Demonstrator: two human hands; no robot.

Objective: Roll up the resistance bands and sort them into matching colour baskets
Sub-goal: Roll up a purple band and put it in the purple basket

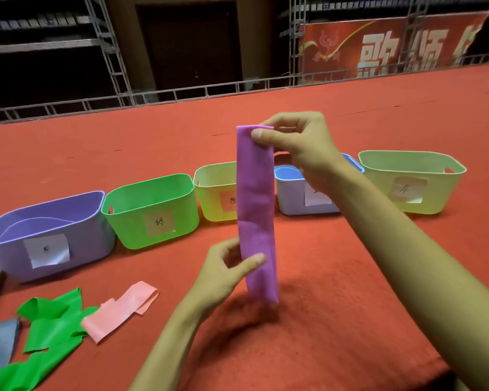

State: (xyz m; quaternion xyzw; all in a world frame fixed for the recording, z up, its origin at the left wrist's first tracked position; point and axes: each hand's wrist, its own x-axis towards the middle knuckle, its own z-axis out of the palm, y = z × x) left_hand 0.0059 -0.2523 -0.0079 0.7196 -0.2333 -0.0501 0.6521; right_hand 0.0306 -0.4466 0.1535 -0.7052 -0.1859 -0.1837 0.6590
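The left hand pinches the flat purple rubber resistance band low down, thumb in front; the band hangs upright above the red felt surface; the right hand pinches its top edge; beyond, leftward, stands the purple plastic basket.

On the table a row of baskets crosses mid-frame, loose bands lie before it at lower left, and an upright band overlaps its centre.
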